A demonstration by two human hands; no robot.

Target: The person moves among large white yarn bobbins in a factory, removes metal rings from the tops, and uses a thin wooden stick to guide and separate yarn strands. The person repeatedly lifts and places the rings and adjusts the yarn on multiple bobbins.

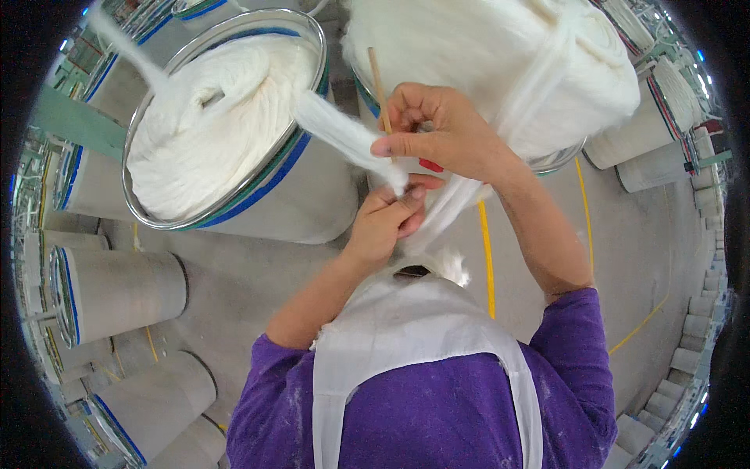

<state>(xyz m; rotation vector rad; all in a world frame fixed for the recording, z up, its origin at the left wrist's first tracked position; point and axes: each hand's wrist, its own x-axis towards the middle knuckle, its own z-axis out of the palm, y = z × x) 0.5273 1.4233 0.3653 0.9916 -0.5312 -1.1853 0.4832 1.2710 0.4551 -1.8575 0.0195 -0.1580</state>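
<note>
My right hand (449, 133) pinches a thin wooden stick (376, 78), which points up and slightly left from the fingers. Just below it, my left hand (384, 220) is closed on the end of a white fibre sliver (340, 129). That sliver stretches over from the left can (301, 176), which is filled with coiled sliver (226, 117). More loose white strands (449, 207) hang beside my left fingers, coming down from the large fibre heap (484, 55) at the right. A small red thing (430, 165) shows under my right palm; its kind is unclear.
The fibre heap bulges over the rim of a second can (558, 160). More cans lie around: one at the left (125, 293), another lower left (160, 399), others at the right (633, 129). Yellow lines (487, 258) cross the grey floor (539, 234). A green beam (82, 117) stands at the upper left.
</note>
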